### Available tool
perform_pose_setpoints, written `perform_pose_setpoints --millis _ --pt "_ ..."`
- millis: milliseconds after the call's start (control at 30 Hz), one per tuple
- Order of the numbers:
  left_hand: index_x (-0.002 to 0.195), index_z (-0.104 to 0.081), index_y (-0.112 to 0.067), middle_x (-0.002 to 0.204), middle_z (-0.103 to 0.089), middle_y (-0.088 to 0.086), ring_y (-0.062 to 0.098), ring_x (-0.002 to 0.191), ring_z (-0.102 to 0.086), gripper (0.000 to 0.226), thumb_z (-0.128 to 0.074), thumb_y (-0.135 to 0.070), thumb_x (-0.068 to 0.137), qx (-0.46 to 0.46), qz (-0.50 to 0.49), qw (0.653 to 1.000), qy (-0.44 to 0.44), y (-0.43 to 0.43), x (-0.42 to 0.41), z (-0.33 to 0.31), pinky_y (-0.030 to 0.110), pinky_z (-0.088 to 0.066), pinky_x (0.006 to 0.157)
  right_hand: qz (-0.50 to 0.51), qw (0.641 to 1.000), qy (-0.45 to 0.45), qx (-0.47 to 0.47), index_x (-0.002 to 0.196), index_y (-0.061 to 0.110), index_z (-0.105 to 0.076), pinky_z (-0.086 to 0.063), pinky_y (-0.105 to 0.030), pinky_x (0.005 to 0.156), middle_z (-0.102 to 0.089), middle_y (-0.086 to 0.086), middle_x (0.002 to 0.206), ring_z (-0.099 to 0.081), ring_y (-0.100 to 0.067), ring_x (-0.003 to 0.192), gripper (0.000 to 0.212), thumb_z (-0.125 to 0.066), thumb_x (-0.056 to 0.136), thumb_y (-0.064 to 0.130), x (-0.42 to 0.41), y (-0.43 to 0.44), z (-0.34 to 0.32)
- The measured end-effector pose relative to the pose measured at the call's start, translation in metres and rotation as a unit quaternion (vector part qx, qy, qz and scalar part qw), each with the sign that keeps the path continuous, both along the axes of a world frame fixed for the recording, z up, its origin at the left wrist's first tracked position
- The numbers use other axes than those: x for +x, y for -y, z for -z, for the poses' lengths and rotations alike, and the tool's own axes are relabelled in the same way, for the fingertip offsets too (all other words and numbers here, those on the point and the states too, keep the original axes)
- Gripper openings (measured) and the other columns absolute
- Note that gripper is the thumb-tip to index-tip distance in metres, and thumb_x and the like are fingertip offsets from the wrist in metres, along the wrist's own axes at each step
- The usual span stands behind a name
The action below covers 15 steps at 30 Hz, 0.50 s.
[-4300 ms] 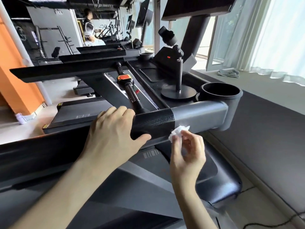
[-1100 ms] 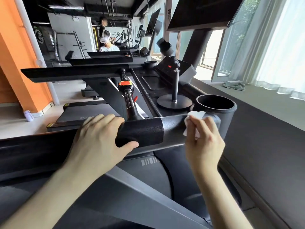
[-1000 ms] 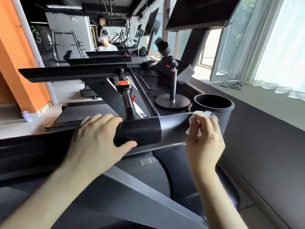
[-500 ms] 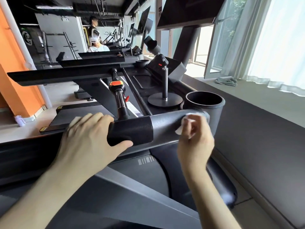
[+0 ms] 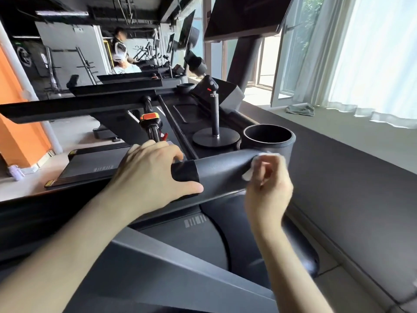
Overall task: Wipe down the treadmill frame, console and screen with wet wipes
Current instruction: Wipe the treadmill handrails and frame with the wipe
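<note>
The treadmill's grey handrail (image 5: 222,170) crosses the middle of the view, with a black grip section beside my left hand. My left hand (image 5: 153,175) wraps over that black grip, thumb underneath. My right hand (image 5: 268,188) pinches a crumpled white wet wipe (image 5: 250,171) and presses it against the grey rail close to the round cup holder (image 5: 268,136). Beyond the rail lies the black console tray (image 5: 187,111), and the dark screen (image 5: 246,14) hangs above on its post.
A black stand with a round base (image 5: 215,137) sits on the console tray. An orange-banded inner handle (image 5: 150,123) rises behind my left hand. A low grey ledge and curtained windows run along the right. More treadmills and people are far left.
My right hand with the wipe slid from under the rail up to its end by the cup holder and keeps rubbing there. My left hand stays on the black grip.
</note>
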<state>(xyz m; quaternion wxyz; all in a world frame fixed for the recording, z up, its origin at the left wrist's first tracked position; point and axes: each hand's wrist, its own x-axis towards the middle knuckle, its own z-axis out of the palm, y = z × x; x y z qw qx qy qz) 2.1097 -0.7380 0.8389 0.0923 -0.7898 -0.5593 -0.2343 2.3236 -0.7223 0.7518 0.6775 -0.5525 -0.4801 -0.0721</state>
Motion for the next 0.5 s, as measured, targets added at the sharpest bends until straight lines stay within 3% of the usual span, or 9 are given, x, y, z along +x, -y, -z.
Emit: perform_pose_setpoints --millis 133,233,333,433,500 --pt "0.089 -0.062 -0.035 0.087 -0.058 -0.019 0.013 0.091 -0.051 0.068 -0.054 -0.093 0.054 -0.037 0.005 0.999 -0.005 -0.008 0.002 -0.008 0.036 -0.037 0.085 -0.088 0.977 0.194 0.023 0.091 0.018 -0.058 -0.042 -0.03 0.056 -0.06 0.008 0.083 -0.052 -0.012 0.067 0.017 -0.059 0.099 0.002 -0.024 0.012 0.01" --pt "0.092 -0.064 -0.034 0.091 -0.061 -0.018 0.014 0.095 -0.052 0.058 -0.069 -0.083 0.061 -0.052 -0.005 0.999 -0.006 -0.008 0.004 -0.013 0.036 -0.036 0.087 -0.038 0.997 0.072 0.016 0.088 0.016 -0.063 -0.047 -0.034 0.063 -0.065 0.008 0.084 -0.056 -0.013 0.07 0.019 -0.059 0.096 0.0 0.011 -0.005 0.006" --pt "0.09 -0.065 -0.033 0.087 -0.059 -0.017 0.015 0.094 -0.052 0.053 -0.075 -0.077 0.063 -0.057 -0.01 0.998 0.007 -0.005 0.007 -0.015 0.035 -0.033 0.084 0.018 0.998 -0.059 -0.02 0.094 0.016 -0.059 -0.048 -0.039 0.066 -0.069 0.001 0.081 -0.065 -0.03 0.073 0.008 -0.057 0.1 0.012 0.034 -0.018 0.004" --pt "0.088 -0.066 -0.031 0.085 -0.055 -0.017 0.016 0.093 -0.051 0.049 -0.079 -0.072 0.064 -0.058 -0.019 0.998 0.016 -0.005 0.01 -0.017 0.033 -0.031 0.083 0.019 0.998 -0.063 -0.017 0.092 0.017 -0.057 -0.042 -0.035 0.064 -0.067 0.002 0.081 -0.063 -0.029 0.072 0.012 -0.055 0.099 0.007 0.016 -0.012 0.008" --pt "0.089 -0.067 -0.03 0.083 -0.054 -0.018 0.015 0.09 -0.051 0.05 -0.079 -0.072 0.064 -0.053 -0.023 0.998 0.004 -0.005 0.011 -0.017 0.032 -0.031 0.084 -0.046 0.999 0.005 0.001 0.09 0.019 -0.058 -0.044 -0.035 0.063 -0.064 0.004 0.084 -0.06 -0.024 0.072 0.017 -0.055 0.098 0.003 -0.011 0.002 0.011"
